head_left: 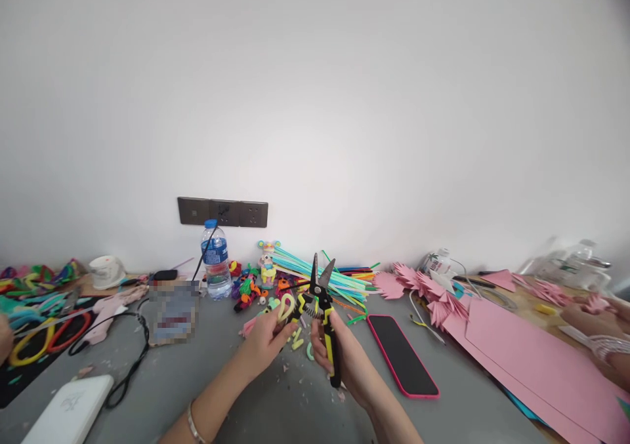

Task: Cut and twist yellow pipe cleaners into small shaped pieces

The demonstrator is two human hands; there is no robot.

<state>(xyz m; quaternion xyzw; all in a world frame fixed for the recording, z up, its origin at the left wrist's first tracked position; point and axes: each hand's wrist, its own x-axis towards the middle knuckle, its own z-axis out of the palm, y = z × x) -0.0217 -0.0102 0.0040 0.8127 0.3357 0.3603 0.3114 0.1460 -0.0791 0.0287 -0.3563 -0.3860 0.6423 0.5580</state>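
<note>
My right hand point(344, 355) is wrapped round one black-and-yellow handle of a pair of spring-loaded snips point(322, 296). Their blades point up toward the wall, spread apart. Closed in a pinch, my left hand point(266, 342) holds a pale yellow fuzzy pipe cleaner point(285, 307) bent into a loop. The other handle of the snips reaches to the left fingers; whether they grip it too I cannot tell. Between and behind the hands, short yellow pipe cleaner pieces point(296, 340) lie on the grey table point(207, 385).
Against the wall are a water bottle point(215, 260), small figures point(267, 267) and a bundle of pipe cleaners point(339, 283). A phone point(403, 355) lies right of my hands, before pink paper sheets point(531, 359). A white power bank point(71, 411) and cable sit left. Other people's hands point(595, 322) show at both edges.
</note>
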